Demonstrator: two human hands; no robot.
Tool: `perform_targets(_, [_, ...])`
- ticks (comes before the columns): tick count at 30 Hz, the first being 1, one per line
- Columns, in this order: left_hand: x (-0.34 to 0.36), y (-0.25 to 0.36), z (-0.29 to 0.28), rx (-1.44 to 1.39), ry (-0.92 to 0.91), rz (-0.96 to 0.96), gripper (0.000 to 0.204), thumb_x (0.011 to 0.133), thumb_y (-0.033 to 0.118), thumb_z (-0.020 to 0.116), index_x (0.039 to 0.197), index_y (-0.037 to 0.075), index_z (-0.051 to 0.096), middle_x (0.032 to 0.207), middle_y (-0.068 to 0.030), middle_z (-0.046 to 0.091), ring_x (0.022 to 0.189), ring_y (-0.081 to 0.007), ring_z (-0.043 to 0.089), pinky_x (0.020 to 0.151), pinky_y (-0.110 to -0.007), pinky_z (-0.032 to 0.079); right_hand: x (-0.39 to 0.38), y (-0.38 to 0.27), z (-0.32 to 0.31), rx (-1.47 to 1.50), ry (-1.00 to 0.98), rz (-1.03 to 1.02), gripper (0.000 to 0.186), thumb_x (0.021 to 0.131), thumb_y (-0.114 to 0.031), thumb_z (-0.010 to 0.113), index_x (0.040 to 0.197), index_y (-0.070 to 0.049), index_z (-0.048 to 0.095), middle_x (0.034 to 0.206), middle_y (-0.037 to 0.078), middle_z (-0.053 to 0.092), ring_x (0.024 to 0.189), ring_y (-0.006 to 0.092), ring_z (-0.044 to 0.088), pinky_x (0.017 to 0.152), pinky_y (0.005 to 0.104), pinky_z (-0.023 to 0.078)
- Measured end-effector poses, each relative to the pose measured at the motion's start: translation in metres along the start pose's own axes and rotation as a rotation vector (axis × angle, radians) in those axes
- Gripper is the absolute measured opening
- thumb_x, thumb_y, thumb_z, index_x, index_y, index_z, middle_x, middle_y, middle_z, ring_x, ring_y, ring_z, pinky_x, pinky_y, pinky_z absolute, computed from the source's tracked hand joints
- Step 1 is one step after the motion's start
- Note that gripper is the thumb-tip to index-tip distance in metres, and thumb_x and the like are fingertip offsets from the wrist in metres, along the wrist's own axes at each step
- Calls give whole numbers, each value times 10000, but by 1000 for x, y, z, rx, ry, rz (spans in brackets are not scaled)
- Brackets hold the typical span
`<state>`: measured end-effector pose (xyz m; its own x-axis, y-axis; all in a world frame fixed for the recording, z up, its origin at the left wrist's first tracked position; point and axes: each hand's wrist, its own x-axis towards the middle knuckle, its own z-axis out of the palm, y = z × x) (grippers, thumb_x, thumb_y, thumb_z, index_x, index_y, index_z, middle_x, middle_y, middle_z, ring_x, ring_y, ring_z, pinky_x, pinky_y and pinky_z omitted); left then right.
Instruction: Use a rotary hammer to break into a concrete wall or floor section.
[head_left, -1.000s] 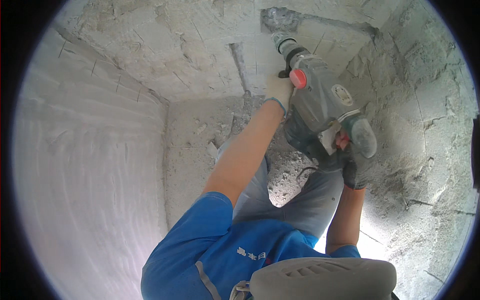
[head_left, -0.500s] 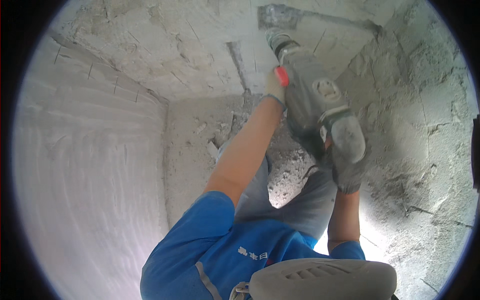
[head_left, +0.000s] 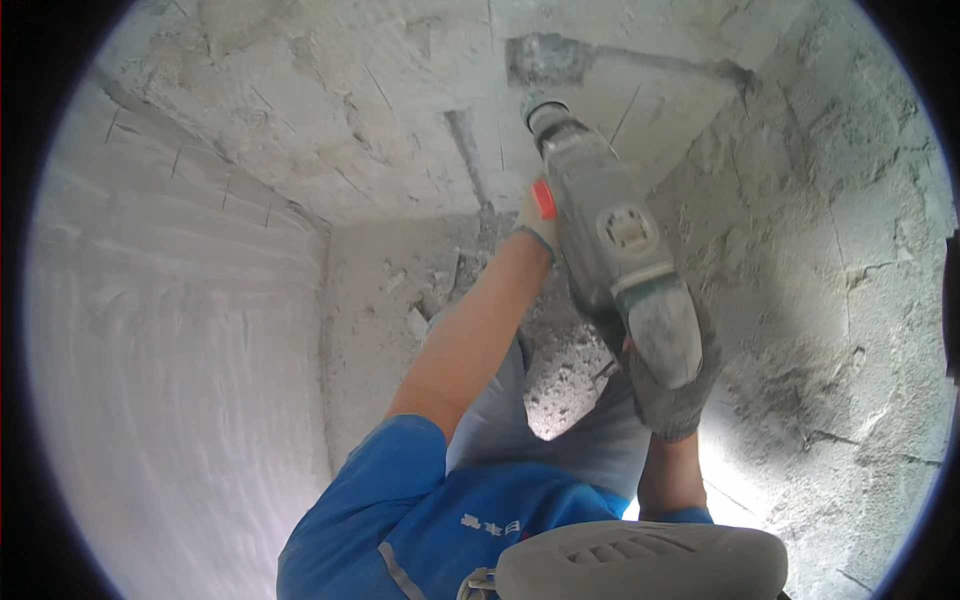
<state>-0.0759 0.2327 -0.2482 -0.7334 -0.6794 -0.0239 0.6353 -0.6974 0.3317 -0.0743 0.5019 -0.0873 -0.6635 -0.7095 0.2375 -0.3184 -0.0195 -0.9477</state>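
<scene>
A large, dusty grey-green rotary hammer point(head_left: 592, 205) is held in both my hands, its nose pointing up and away at the wall. My left hand point(head_left: 537, 222), in a pale glove, is closed around the front side of the tool beside a red part point(head_left: 544, 199); most of its fingers are hidden by the housing. At the back, my right hand point(head_left: 678, 402) in a dark grey glove wraps the rear handle. Just beyond the nose lies a rough square recess point(head_left: 545, 60) with a groove point(head_left: 665, 62) running right from it. Any bit at the nose cannot be made out.
A second short groove point(head_left: 466, 158) runs down the facing wall point(head_left: 330, 130). Smooth plaster covers the left wall point(head_left: 180, 370); the right wall point(head_left: 800, 300) is rough. Broken rubble point(head_left: 570, 375) lies on the floor near my legs. A pale, slotted mask-like piece point(head_left: 640, 560) fills the lower edge.
The rotary hammer and both hands have drawn back toward my body and slightly left. Its nose sits a little farther from the square recess. The view has shifted slightly too.
</scene>
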Motion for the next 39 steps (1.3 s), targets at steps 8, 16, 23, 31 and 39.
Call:
perform_targets(8, [-2,5,14,-32,-18,-65,230,926,292,472,1012,113,588,963,-62,622,865,-219,613,776,-375,520,1,4,-2,-431,-63,-273,677,649,-224,778,1218,6,492,1154,186,585,1061,287,582,911,375,450])
perform_targets(16, [-9,22,44,-72,-21,-165,225,922,317,483,985,129,589,883,-42,607,811,-204,607,735,-360,518,6,3,17,-401,-85,-307,680,704,-250,732,1270,-5,447,1187,166,569,1093,277,563,932,399,436])
perform_targets(23, [-22,19,33,-58,-560,-73,321,903,340,509,1129,116,552,1086,-87,603,969,-216,592,863,-356,484,-15,22,22,-377,-133,-413,687,694,-219,745,1267,8,443,1220,202,528,1094,290,556,914,415,443])
perform_targets(31, [-24,-16,-8,308,84,109,368,895,310,511,1157,55,547,1103,-131,602,1015,-287,576,922,-403,450,0,17,-34,-574,-112,-461,485,694,-111,752,1114,36,558,916,146,667,851,223,651,768,312,507])
perform_targets(39, [-40,2,45,71,274,-61,334,901,256,481,1131,25,551,1070,-157,615,950,-277,603,833,-412,482,0,-4,-39,221,-108,117,314,735,-73,722,1005,19,592,846,98,664,759,154,643,700,278,509])
